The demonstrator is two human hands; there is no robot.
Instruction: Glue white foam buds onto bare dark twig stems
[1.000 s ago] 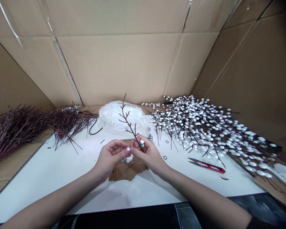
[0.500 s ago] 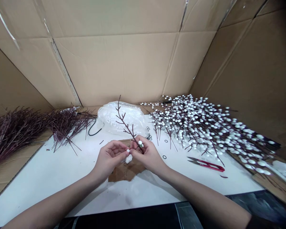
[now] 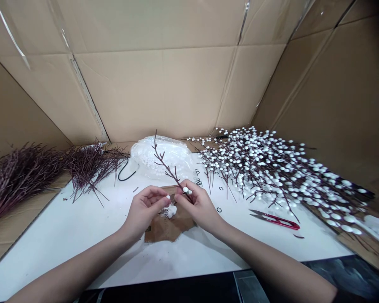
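In the middle of the view, my right hand (image 3: 197, 204) is closed on a brown artificial twig (image 3: 167, 168) that leans up and to the left. One white berry (image 3: 185, 190) sits on the twig beside my right fingers. My left hand (image 3: 147, 210) pinches a small white berry (image 3: 168, 197) between thumb and fingertip, a short gap from the right fingers. Below the hands, a white lump (image 3: 169, 211) of what looks like glue lies on a piece of brown cardboard (image 3: 166, 231).
Bare brown twigs (image 3: 22, 176) are heaped at the left. A clear plastic bag (image 3: 161, 158) of white berries stands behind my hands. White-berried branches (image 3: 265, 164) fill the right side, with red thread snips (image 3: 274, 219) before them. Cardboard walls (image 3: 164, 92) enclose the table (image 3: 66, 235).
My left fingers and the berry have drawn slightly away from my right fingertips, so a gap shows between them. The twig remains in my right hand. The whole view has shifted slightly.
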